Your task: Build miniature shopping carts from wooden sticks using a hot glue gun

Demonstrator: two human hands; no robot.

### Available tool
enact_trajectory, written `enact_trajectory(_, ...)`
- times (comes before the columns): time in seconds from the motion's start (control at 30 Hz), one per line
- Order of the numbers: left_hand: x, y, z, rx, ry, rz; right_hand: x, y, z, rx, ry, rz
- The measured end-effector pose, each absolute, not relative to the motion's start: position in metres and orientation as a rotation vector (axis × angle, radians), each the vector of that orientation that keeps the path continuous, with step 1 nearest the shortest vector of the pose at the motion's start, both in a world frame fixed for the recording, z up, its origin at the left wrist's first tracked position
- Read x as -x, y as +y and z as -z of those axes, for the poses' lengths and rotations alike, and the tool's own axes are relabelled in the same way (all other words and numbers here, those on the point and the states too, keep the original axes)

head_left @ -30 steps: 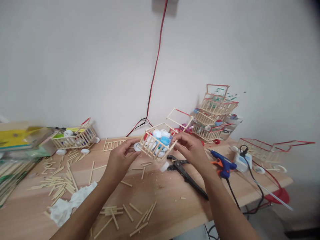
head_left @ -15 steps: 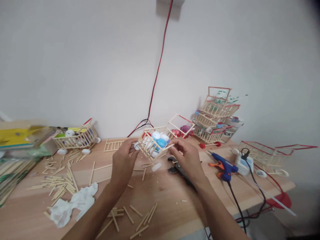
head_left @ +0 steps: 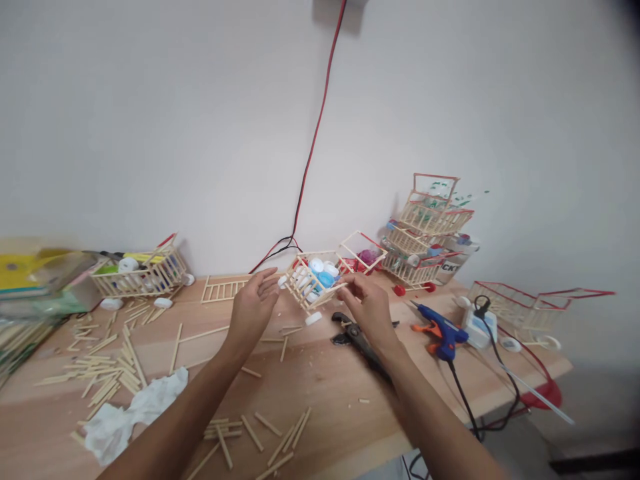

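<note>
A miniature shopping cart built of thin wooden sticks is in front of me, filled with white and blue bottle caps. White caps serve as its wheels. My right hand pinches the cart's near right corner between thumb and fingers. Just left of the cart is my left hand, its fingers apart and nothing in them. Under my right hand lies a black-handled cutting tool. Behind the left hand a ladder-like stick panel rests on the table.
Stacked stick carts stand at the back right, near a blue glue gun with a cord. Another cart is farther right, and one more at the left. Loose sticks and a crumpled tissue lie on the left.
My left hand has let go of the cart and drawn slightly away with its fingers opened. The cart is lowered a little, still in my right hand. The view has shifted slightly.
</note>
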State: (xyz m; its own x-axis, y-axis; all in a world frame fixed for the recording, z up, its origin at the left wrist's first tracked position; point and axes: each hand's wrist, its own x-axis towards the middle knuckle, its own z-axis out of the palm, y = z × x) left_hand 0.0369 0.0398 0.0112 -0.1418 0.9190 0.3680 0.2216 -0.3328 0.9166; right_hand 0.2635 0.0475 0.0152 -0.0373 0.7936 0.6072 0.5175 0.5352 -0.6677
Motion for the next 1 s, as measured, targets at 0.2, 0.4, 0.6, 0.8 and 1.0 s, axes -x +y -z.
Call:
enact_trajectory(0.2,-0.025,0.031,-0.012,-1.643,1.424,-1.46,-0.277,0.082,-0.011,1.215,-1.759,-0.187)
enact_trajectory(0.4,-0.015,0.019,-0.001,-1.869,1.528,-1.413,-0.272,0.111,-0.004,1.286,-1.827,-0.112)
enact_trajectory(0.6,-0.004,0.038,0.02,-2.204,1.549,-1.22,-0.265,0.12,-0.009,1.328,-1.834,-0.074)
enact_trajectory(0.8,-0.027,0.075,0.044,-2.353,1.53,-0.874,-0.263,0.118,-0.016,1.292,-1.84,-0.079)
enact_trajectory(1.0,-0.062,0.065,0.045,-2.376,1.37,-0.784,-0.248,0.111,-0.014,1.263,-1.839,-0.167)
